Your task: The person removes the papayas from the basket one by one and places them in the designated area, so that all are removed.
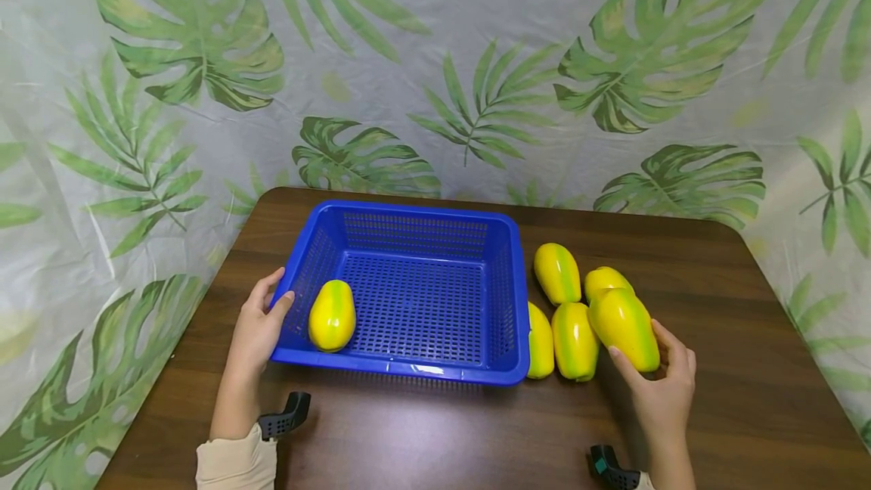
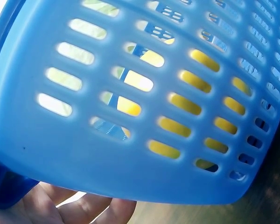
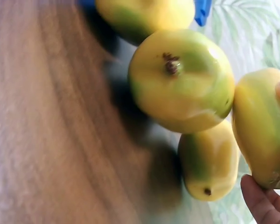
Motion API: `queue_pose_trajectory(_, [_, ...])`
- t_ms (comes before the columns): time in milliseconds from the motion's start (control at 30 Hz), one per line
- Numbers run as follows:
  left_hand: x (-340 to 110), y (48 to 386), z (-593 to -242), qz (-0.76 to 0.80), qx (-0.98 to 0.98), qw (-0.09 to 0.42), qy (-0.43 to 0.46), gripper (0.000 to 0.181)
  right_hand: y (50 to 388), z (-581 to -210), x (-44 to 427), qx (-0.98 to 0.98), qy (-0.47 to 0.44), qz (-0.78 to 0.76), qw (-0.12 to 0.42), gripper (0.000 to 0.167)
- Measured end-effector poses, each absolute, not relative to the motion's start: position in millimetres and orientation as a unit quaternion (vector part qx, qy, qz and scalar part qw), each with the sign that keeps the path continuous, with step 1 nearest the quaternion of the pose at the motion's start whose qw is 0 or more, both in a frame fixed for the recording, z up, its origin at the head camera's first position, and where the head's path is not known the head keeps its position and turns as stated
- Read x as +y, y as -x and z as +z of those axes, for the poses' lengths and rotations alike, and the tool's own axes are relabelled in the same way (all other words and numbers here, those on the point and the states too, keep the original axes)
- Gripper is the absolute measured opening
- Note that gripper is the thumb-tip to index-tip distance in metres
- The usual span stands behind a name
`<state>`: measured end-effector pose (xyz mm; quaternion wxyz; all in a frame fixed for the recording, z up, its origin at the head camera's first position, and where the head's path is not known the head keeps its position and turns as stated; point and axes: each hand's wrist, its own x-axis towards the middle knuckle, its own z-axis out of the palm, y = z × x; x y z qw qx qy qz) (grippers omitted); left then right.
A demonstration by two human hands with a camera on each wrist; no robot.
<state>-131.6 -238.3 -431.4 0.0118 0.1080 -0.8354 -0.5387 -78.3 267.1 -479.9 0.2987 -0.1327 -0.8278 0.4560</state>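
Observation:
A blue plastic basket [image 1: 415,308] with slotted walls stands on the table, one yellow-green papaya [image 1: 332,316] lying inside at its left. My left hand [image 1: 259,321] grips the basket's left rim; the left wrist view shows its fingers [image 2: 88,207] at the rim and yellow through the slots. With thumb and fingers, my right hand [image 1: 663,388] holds another papaya [image 1: 624,329] just right of the basket. This held papaya [image 3: 263,128] appears at the right edge of the right wrist view, beside other papayas. Whether it touches them I cannot tell.
Several more papayas lie close together right of the basket, among them a far one [image 1: 558,274], a near one [image 1: 575,342] and one partly behind the basket's rim [image 1: 540,340]. The brown table [image 1: 748,324] meets a leaf-patterned curtain [image 1: 476,97] at the back.

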Motion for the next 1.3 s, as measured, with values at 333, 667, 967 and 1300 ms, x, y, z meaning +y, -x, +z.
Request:
queue_pose_trajectory(333, [-238,132,-432,-0.539,-0.835,0.010,-0.108,0.050,70,-486,270,-0.844,0.181,0.433,0.260,0.065])
queue_pose_trajectory(667, [-238,132,-431,-0.542,-0.833,0.008,-0.114,0.050,62,-498,274,-0.855,0.205,0.432,0.199,0.066])
queue_pose_trajectory(967, [-238,132,-432,-0.539,-0.834,0.010,-0.113,0.050,65,-500,275,-0.863,0.218,0.435,0.139,0.070])
queue_pose_trajectory(1300, [-238,132,-432,-0.538,-0.836,0.010,-0.110,0.050,66,-500,275,-0.859,0.212,0.447,0.135,0.075])
